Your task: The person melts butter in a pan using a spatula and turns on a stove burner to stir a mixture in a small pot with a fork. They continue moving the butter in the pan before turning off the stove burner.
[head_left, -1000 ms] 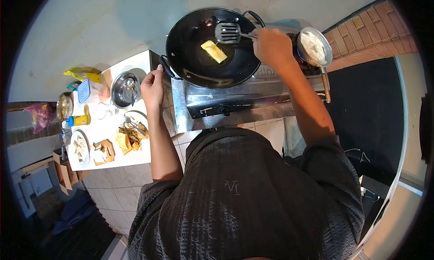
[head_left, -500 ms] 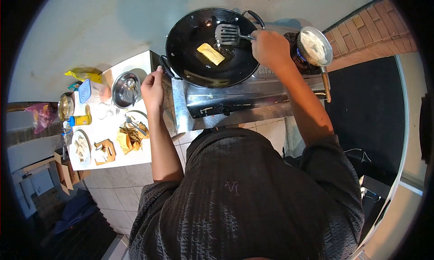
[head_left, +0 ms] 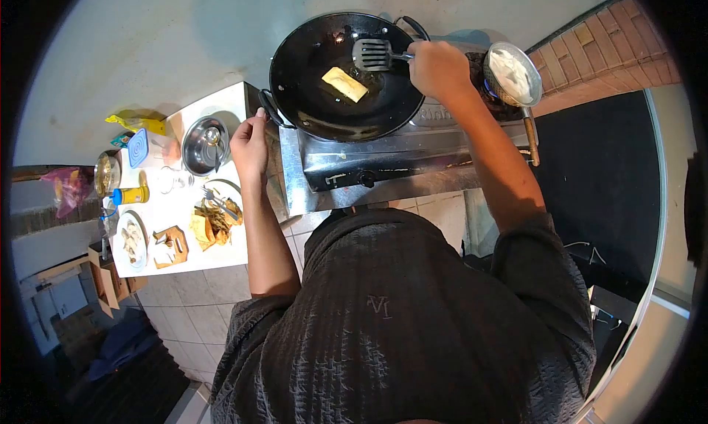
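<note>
A black wok [head_left: 317, 118] stands on the metal gas stove [head_left: 413, 169]. In it lies a yellow folded piece of food [head_left: 344, 84], with shiny oil around it. My right hand [head_left: 440, 70] is wrapped round the handle of a slotted spatula [head_left: 372, 55], whose head is over the wok, up and right of the food and apart from it. At the wok's left side handle [head_left: 274, 110], my left hand [head_left: 249, 142] is closed with the thumb and fingertips on the handle's end.
Right of the wok, a small pan [head_left: 514, 74] with white contents sits on a burner, its wooden handle pointing down. On the white table [head_left: 177, 265] at left are a steel bowl [head_left: 204, 147], a plate with a fork [head_left: 230, 193], a yellow jar [head_left: 131, 195] and another plate [head_left: 131, 241].
The spatula and my right hand have shifted very slightly. The yellow food has moved a little within the wok. My left hand stays at the wok handle.
</note>
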Available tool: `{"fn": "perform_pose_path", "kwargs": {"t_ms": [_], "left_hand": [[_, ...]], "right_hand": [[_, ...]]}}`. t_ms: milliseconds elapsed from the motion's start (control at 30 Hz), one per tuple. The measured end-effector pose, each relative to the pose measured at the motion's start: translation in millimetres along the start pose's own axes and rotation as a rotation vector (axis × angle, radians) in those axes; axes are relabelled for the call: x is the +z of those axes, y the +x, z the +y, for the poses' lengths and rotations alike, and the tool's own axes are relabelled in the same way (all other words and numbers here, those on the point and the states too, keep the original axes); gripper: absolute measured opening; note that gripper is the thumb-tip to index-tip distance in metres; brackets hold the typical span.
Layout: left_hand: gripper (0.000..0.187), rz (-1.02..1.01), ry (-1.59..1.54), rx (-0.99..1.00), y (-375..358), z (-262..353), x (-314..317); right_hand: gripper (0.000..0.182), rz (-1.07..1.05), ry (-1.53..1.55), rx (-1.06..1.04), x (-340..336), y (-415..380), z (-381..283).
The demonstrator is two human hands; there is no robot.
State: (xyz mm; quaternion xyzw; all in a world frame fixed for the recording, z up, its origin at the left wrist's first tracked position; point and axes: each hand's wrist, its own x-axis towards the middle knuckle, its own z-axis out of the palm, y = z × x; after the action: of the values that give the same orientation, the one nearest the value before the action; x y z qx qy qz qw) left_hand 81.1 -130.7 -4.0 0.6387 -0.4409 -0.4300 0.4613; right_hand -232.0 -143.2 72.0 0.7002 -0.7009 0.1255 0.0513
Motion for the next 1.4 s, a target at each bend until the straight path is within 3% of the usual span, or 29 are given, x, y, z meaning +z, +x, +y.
{"fn": "perform_pose_path", "kwargs": {"t_ms": [300,800,1400], "left_hand": [[0.034,-0.012,-0.015,0.003,-1.7,-0.2,-0.3],[0.033,0.007,-0.025,-0.009,0.2,-2.8,-4.3],[0.033,0.005,-0.038,-0.045,5.3,-7.7,-3.5]], "right_hand": [[0.027,-0.23,0.145,-0.017,4.1,13.0,13.7],[0.022,-0.154,0.247,-0.146,-6.0,-8.2,-0.5],[0.022,-0.141,0.182,-0.081,-11.5,-11.0,1.0]]}}
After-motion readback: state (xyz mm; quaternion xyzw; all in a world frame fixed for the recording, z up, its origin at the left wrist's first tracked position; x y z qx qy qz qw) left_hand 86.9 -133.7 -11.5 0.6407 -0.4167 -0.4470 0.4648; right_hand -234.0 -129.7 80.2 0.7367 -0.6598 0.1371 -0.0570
